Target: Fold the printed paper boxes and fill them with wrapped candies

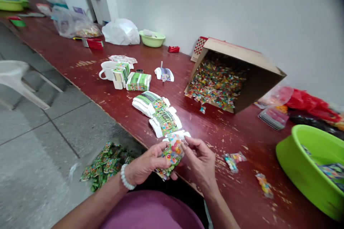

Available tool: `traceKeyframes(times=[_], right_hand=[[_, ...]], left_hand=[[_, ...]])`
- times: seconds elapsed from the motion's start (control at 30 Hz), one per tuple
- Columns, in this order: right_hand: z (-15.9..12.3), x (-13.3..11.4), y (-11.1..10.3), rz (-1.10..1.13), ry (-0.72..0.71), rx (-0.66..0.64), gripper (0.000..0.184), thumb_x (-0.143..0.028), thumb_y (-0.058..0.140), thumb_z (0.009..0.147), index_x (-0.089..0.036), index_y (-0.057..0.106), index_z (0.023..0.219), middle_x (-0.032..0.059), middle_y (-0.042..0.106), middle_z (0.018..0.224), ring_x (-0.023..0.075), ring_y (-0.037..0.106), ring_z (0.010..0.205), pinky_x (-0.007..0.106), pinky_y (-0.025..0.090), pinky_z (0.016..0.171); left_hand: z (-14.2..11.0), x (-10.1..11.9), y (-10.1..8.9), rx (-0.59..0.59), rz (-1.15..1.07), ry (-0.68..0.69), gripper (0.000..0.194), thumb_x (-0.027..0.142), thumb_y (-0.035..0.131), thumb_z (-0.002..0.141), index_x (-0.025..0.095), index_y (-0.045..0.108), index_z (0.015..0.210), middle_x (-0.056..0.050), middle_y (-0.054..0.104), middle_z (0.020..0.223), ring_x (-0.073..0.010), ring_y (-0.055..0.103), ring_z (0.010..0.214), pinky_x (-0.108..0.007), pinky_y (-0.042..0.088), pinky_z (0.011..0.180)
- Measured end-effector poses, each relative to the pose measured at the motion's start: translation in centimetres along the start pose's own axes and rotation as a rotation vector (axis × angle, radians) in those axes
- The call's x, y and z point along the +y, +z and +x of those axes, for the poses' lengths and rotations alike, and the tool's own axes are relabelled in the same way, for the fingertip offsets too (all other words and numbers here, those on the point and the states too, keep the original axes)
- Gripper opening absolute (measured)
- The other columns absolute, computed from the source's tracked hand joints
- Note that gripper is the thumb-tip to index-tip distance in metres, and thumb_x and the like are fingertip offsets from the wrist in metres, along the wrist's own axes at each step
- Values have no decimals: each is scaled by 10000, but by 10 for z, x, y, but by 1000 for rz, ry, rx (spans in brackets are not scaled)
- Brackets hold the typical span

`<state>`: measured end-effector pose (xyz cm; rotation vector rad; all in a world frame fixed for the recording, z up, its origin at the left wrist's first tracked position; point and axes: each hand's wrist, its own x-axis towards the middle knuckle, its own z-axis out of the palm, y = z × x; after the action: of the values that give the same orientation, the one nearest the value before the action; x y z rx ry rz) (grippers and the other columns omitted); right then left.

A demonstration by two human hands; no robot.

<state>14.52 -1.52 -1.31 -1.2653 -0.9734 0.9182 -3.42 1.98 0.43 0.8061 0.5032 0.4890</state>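
Low over the table's front edge, my left hand (145,164) is wrapped round a small green printed candy box (170,159). At the box's upper end sits a clear packet of candies (176,146) with red and orange pieces, pinched by the fingertips of my right hand (201,162). How deep the packet reaches into the box cannot be made out. Just beyond my hands lie fanned stacks of flat green cartons (168,123). Right of my right hand are loose candy packets (231,162) and a single candy packet (264,185).
A cardboard box (258,78) on its side spills wrapped candies (215,82). At right stands a green basin (292,164). Banded carton bundles (138,81) and a white mug (107,70) are farther back. Below the table edge, filled green packs (107,164) lie in a clear bag.
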Motion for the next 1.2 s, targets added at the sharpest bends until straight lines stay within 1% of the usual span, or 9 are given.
traceKeyframes(times=[0.27, 0.33, 0.5, 0.6, 0.67, 0.8, 0.93, 1.1, 1.2], right_hand=[[-6, 3, -4, -187, -201, 129, 180, -309, 725, 854, -236, 737, 1017, 34, 688, 877, 174, 616, 745, 310, 503, 703], [-8, 0, -5, -258, -283, 74, 151, -271, 703, 868, -251, 737, 1014, 31, 672, 866, 182, 621, 761, 314, 500, 713], [-11, -14, -7, -474, -445, -246, 195, -215, 586, 936, -285, 736, 1039, 55, 688, 951, 217, 621, 914, 357, 495, 823], [-13, -17, -4, -526, -461, -295, 229, -221, 550, 943, -294, 729, 1066, 73, 628, 1111, 235, 583, 1064, 400, 476, 926], [-16, -15, 0, -475, -420, -244, 227, -249, 582, 926, -285, 701, 1115, 81, 575, 1178, 238, 568, 1104, 402, 482, 938], [-24, -5, 13, -301, -300, -68, 175, -309, 705, 849, -251, 678, 1012, 63, 579, 1121, 210, 600, 979, 353, 520, 843], [-27, 3, 20, -155, -224, -118, 98, -312, 679, 876, -245, 728, 928, 61, 596, 1071, 206, 625, 975, 336, 529, 830], [-19, 2, 17, -26, -29, -249, 133, -341, 753, 815, -209, 764, 803, 72, 624, 1055, 221, 635, 986, 353, 524, 869], [-13, 3, 19, 147, 154, -203, 264, -363, 836, 716, -219, 724, 906, 34, 653, 920, 178, 648, 805, 317, 554, 731]], left_hand=[[-5, -3, -1, -29, 43, 35, 500, 172, 685, 807, 210, 564, 1290, -52, 676, 1011, -143, 709, 729, -228, 546, 674], [-5, -4, 0, -23, 32, 32, 524, 169, 683, 795, 213, 549, 1300, -60, 679, 1036, -140, 708, 715, -223, 545, 656], [-4, -8, 1, 74, -18, 62, 521, 123, 683, 739, 215, 561, 1238, -22, 660, 944, -110, 645, 626, -229, 564, 579], [-1, -11, 1, 173, -80, 79, 418, 172, 662, 785, 203, 592, 1196, -2, 640, 830, -114, 613, 574, -227, 560, 494], [1, -11, 1, 239, -169, 62, 322, 309, 607, 871, 173, 622, 1162, -16, 646, 781, -125, 611, 532, -237, 552, 446], [4, -12, 2, 344, -236, 66, 371, 455, 566, 908, 121, 677, 1024, -39, 665, 721, -130, 608, 475, -238, 544, 412], [3, -16, 5, 401, -211, 132, 312, 420, 639, 870, 131, 680, 981, -20, 657, 709, -120, 592, 495, -224, 545, 405], [0, -18, 8, 426, 10, 222, 333, 438, 634, 885, 167, 654, 1078, -4, 635, 755, -109, 555, 533, -196, 514, 389], [0, -19, 7, 408, 81, 258, 397, 459, 595, 912, 182, 632, 1194, -3, 621, 777, -107, 538, 554, -187, 503, 399]])
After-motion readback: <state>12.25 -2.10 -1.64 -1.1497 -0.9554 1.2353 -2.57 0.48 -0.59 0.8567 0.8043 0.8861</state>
